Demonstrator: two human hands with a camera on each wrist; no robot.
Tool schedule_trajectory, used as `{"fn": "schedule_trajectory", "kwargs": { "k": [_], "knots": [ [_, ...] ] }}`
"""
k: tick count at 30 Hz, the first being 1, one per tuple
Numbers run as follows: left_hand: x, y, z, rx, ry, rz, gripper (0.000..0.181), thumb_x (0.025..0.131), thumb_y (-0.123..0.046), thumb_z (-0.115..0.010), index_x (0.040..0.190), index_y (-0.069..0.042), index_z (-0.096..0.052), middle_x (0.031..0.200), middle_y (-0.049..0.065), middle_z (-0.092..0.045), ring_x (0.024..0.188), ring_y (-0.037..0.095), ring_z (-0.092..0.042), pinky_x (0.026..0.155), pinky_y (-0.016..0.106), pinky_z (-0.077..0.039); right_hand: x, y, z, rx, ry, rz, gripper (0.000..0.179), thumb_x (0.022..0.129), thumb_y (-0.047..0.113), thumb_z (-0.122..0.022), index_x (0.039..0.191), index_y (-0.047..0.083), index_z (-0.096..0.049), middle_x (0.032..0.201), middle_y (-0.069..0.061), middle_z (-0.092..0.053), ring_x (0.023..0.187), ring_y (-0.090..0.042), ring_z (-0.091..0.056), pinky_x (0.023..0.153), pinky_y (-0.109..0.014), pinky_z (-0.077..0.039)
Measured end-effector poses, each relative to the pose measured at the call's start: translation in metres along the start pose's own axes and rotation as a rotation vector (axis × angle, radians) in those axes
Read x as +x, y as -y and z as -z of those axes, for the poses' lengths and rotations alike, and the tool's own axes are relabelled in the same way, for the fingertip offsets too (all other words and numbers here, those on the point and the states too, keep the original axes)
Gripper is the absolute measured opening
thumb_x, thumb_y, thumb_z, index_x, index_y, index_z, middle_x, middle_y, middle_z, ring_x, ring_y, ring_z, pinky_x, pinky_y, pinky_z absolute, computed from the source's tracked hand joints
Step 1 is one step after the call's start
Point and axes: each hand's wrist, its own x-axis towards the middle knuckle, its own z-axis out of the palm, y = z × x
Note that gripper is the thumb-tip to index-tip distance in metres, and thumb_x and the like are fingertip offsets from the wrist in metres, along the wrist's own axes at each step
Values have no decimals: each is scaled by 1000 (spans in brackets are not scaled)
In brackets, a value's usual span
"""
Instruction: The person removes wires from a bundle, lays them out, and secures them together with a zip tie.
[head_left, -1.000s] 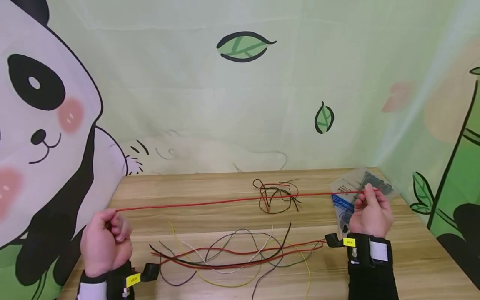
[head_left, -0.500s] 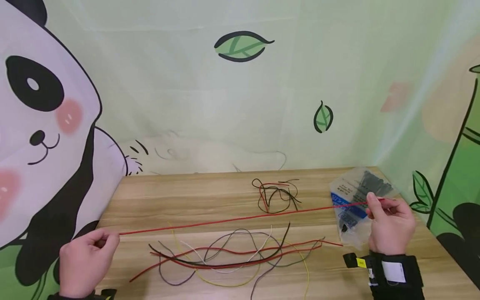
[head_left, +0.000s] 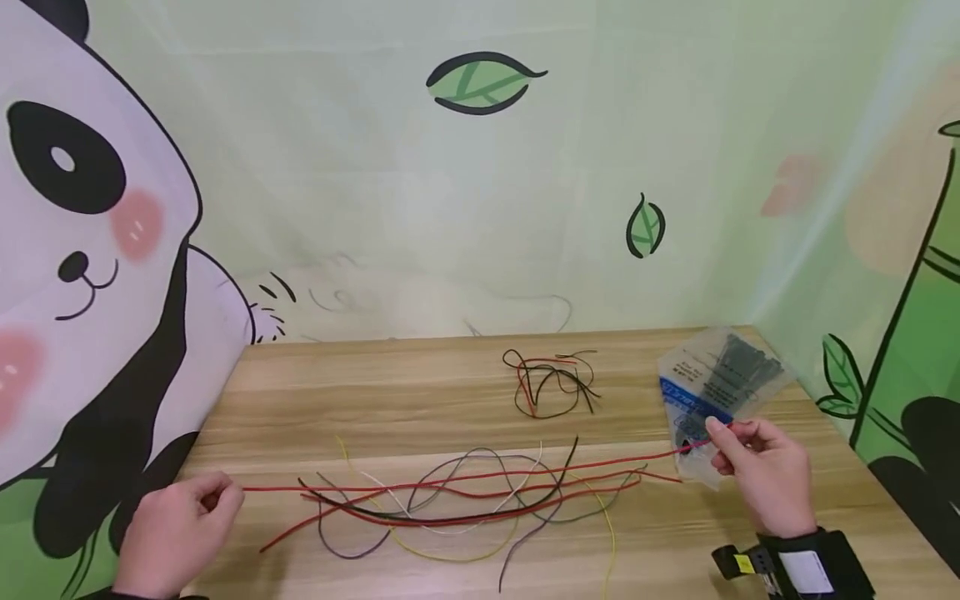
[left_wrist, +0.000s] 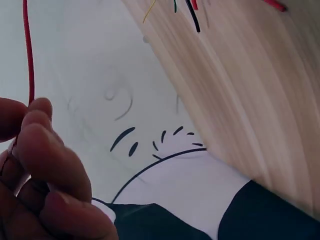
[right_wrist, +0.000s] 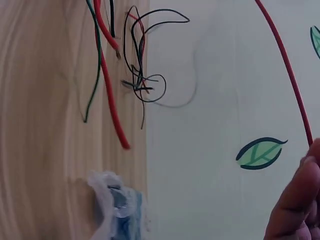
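A long red wire stretches between both hands above the tabletop, nearly straight and a little higher at its right end. My left hand pinches one end of it between thumb and fingers; the left wrist view shows the wire rising from those fingertips. At the other end, my right hand grips the wire between thumb and forefinger, in front of a plastic bag. Below the held wire lies a loose spread of wires: red ones, a black wire, a yellow wire, and white, grey and purple ones.
A tangled bundle of black and red wires lies farther back on the wooden table. The clear plastic bag, with dark pieces inside and a blue band, rests at the back right. A printed curtain stands behind the table.
Both hands have come down and nearer, lowering the held red wire toward the spread wires. The right hand first moved right, then slightly back left. The bundle and bag stay put.
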Motion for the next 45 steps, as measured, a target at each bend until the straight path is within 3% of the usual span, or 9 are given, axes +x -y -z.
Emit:
{"fn": "schedule_trajectory", "kwargs": {
  "k": [4, 11, 16, 20, 23, 26, 33, 41, 45],
  "knots": [
    [6, 11, 1, -61, 105, 4, 28, 93, -15, -50, 67, -20, -62, 58, -6, -52, 55, 11, -47, 52, 28, -32, 1, -5, 3, -50, 124, -53, 31, 89, 25, -69, 83, -4, -59, 67, -1, -64, 52, -12, -60, 50, -25, -51],
    [23, 21, -8, -128, 238, 51, 26, 96, -21, -50, 79, -13, -68, 69, 0, -61, 60, 13, -54, 52, 28, -38, 1, -11, -2, -292, 359, -169, 38, 92, 34, -65, 87, -4, -61, 71, -2, -61, 59, -14, -58, 54, -27, -50],
    [34, 31, -17, -186, 269, 97, 32, 99, -26, -47, 95, -4, -70, 79, 6, -65, 63, 14, -58, 55, 30, -42, -1, -23, -8, -277, 472, -240, 28, 94, 26, -64, 85, -1, -60, 71, -3, -61, 59, -12, -55, 50, -25, -41],
    [37, 42, -27, -228, 257, 135, 36, 101, -28, -46, 107, 2, -66, 86, 11, -66, 66, 15, -59, 56, 32, -41, -4, -31, -11, -215, 506, -279, 20, 93, 21, -64, 91, 1, -60, 76, -3, -63, 59, -11, -56, 53, -25, -46],
    [35, 46, -35, -255, 241, 134, 34, 101, -26, -49, 109, 3, -65, 88, 14, -66, 65, 15, -58, 57, 31, -41, -5, -35, -11, -202, 547, -276, 21, 94, 17, -63, 99, -3, -61, 80, -3, -64, 62, -11, -57, 55, -26, -48],
    [32, 49, -44, -269, 253, 80, 27, 98, -19, -53, 105, 3, -67, 90, 13, -68, 65, 13, -57, 58, 29, -42, -7, -39, -10, -241, 606, -265, 20, 93, 12, -62, 101, -6, -60, 81, -5, -62, 64, -13, -58, 54, -26, -46],
    [22, 57, -55, -232, 381, 47, 14, 93, -11, -60, 96, -2, -71, 78, 3, -64, 66, 13, -52, 56, 27, -40, -9, -44, -5, -411, 740, -205, 16, 87, 11, -67, 93, -3, -62, 72, -6, -59, 63, -18, -55, 50, -27, -41],
    [13, 54, -57, -189, 444, 69, 6, 88, -11, -67, 90, -7, -71, 79, 0, -65, 69, 15, -51, 61, 28, -40, -7, -52, 5, -494, 797, -60, 13, 83, 8, -72, 83, 0, -62, 71, -5, -57, 64, -17, -53, 57, -27, -45],
    [10, 49, -57, -196, 465, 34, 5, 88, -11, -67, 89, -8, -71, 78, -2, -64, 69, 14, -50, 60, 27, -39, -9, -54, 5, -554, 776, -22, 13, 81, 10, -74, 79, 3, -63, 70, -2, -57, 64, -15, -51, 57, -25, -43]
  ]
}}
